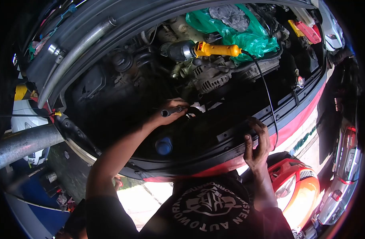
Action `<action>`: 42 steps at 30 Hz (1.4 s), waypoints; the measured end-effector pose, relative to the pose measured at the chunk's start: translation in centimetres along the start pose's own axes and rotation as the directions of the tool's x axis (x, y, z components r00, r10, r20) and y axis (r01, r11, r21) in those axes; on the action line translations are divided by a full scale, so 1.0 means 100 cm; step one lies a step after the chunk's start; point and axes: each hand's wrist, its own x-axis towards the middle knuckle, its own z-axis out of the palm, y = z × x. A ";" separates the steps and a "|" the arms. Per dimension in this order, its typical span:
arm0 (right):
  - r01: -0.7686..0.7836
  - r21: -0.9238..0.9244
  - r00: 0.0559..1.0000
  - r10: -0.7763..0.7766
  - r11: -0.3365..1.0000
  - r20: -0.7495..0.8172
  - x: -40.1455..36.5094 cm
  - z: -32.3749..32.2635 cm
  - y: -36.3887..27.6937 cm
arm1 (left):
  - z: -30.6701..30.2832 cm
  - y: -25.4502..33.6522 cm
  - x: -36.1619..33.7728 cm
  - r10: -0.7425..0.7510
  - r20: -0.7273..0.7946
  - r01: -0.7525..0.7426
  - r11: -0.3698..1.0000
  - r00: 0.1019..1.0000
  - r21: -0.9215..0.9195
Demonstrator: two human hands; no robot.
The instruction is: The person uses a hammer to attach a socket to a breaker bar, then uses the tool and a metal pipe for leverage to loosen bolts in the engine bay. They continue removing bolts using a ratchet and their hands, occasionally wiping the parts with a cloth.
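Observation:
My left hand (175,111) reaches into the engine bay, its fingers wrapped around a dark tool handle (166,112) with a round, hollow-looking end. The tool's far end is lost in the shadow. Over at the front edge, my right hand (257,147) rests with bent, spread fingertips on the black front panel (230,137), holding nothing. A yellow-handled work lamp (216,49) lies across the engine beyond my hands. Nearer to me, a blue cap (163,146) sits close to the panel, below my left hand.
The lamp's black cord (266,87) hangs over the front edge beside my right hand. A green plastic bag (250,40) covers engine parts. At left lie a long metal pipe (77,57) and a socket tool (56,51). A thick metal post (29,143) stands left.

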 end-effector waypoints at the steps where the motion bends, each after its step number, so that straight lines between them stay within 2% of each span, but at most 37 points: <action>1: -0.020 -0.010 1.000 0.020 1.000 -0.013 -0.007 0.007 0.004 | 0.008 -0.010 0.004 0.056 -0.003 -0.056 0.998 0.998 0.032; 2: 0.069 -0.109 0.997 -0.073 0.992 -0.036 -0.010 0.015 0.010 | 0.013 -0.016 0.008 0.142 -0.056 -0.142 0.990 0.988 0.007; 8: 0.084 -0.118 0.993 -0.093 0.989 -0.077 -0.008 0.024 0.009 | 0.035 -0.049 0.014 0.220 -0.080 -0.225 0.972 0.972 -0.068; 11: 0.088 -0.119 0.993 -0.097 0.989 -0.070 -0.009 0.023 0.010 | 0.048 -0.062 0.015 0.224 -0.110 -0.229 0.973 0.968 -0.034; 14: 0.089 -0.110 0.992 -0.098 0.990 -0.078 -0.008 0.024 0.010 | 0.052 -0.070 0.015 0.198 -0.078 -0.199 0.980 0.977 -0.014; 20: 0.096 -0.113 0.993 -0.104 0.989 -0.064 -0.006 0.023 0.007 | 0.052 -0.073 0.015 0.103 -0.078 -0.108 0.993 0.992 -0.055; 23: 0.091 -0.121 0.993 -0.100 0.988 -0.065 -0.007 0.023 0.008 | 0.053 -0.075 0.017 0.143 -0.097 -0.148 0.988 0.985 -0.049; 26: 0.088 -0.135 0.993 -0.098 0.987 -0.066 -0.010 0.024 0.009 | 0.047 -0.066 0.014 0.094 -0.043 -0.096 0.993 0.995 -0.067; 27: 0.091 -0.140 0.992 -0.102 0.986 -0.071 -0.009 0.024 0.010 | 0.041 -0.060 0.015 0.133 -0.033 -0.134 0.990 0.991 -0.053; 30: 0.099 -0.121 0.991 -0.109 0.988 -0.078 -0.008 0.023 0.010 | 0.022 -0.042 0.012 0.219 0.033 -0.220 0.975 0.975 0.021; 33: 0.085 -0.119 0.992 -0.096 0.989 -0.087 -0.008 0.020 0.006 | -0.016 0.012 -0.004 0.164 0.028 -0.164 0.986 0.986 0.011; 34: 0.092 -0.107 0.990 -0.102 0.990 -0.095 -0.008 0.019 0.006 | -0.027 0.032 -0.015 0.068 0.004 -0.068 0.997 0.998 0.026; 36: 0.081 -0.120 0.991 -0.092 0.990 -0.094 -0.009 0.016 0.003 | -0.051 0.078 -0.039 -0.083 -0.073 0.088 0.994 0.994 0.061; 37: 0.084 -0.120 0.991 -0.096 0.989 -0.095 -0.009 0.017 0.002 | -0.058 0.097 -0.053 -0.092 -0.149 0.096 0.995 0.985 0.017; 39: 0.085 -0.097 0.989 -0.096 0.992 -0.110 -0.009 0.016 0.000 | -0.073 0.150 -0.083 -0.147 -0.260 0.169 0.984 0.954 0.064; 42: 0.097 -0.080 0.988 -0.106 0.992 -0.111 -0.010 0.014 -0.004 | -0.068 0.208 -0.133 -0.136 -0.486 0.180 0.983 0.864 0.044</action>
